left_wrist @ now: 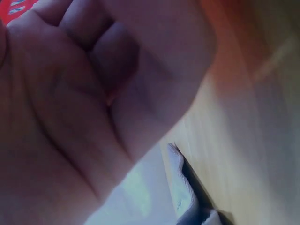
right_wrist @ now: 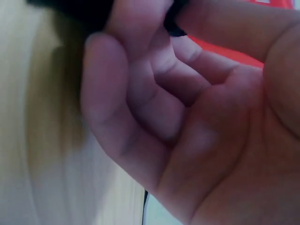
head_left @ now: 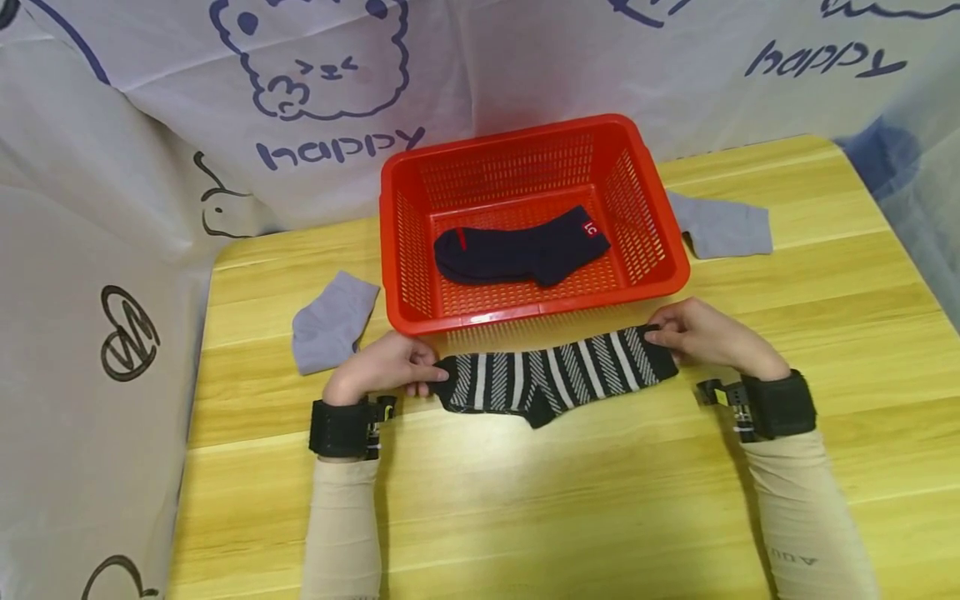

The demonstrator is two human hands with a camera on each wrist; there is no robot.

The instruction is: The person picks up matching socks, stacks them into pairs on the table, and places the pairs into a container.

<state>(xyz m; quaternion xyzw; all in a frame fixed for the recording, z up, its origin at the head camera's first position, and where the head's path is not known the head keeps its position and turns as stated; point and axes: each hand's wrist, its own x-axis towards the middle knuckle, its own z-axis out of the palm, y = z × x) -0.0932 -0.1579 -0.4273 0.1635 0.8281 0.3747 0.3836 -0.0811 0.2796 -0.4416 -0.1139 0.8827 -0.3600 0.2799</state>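
Note:
A black sock with white and grey stripes [head_left: 555, 375] stretches sideways between my two hands, in front of the red basket. My left hand [head_left: 386, 367] pinches its toe end between thumb and fingers. At the other end, my right hand [head_left: 701, 335] pinches the dark cuff. The sock's heel points down toward me. In the right wrist view, curled fingers [right_wrist: 105, 79] hold a bit of black cloth at the top edge. The left wrist view shows mostly the palm and bent fingers of the left hand [left_wrist: 61, 93]; the sock is hidden there.
Just behind the striped sock stands the red basket [head_left: 536, 312], with a navy sock pair [head_left: 517, 250] lying inside. One grey sock [head_left: 333, 323] lies left of the basket, another grey sock [head_left: 727, 227] to its right. A printed white cloth [head_left: 525, 67] hangs along the table's back edge.

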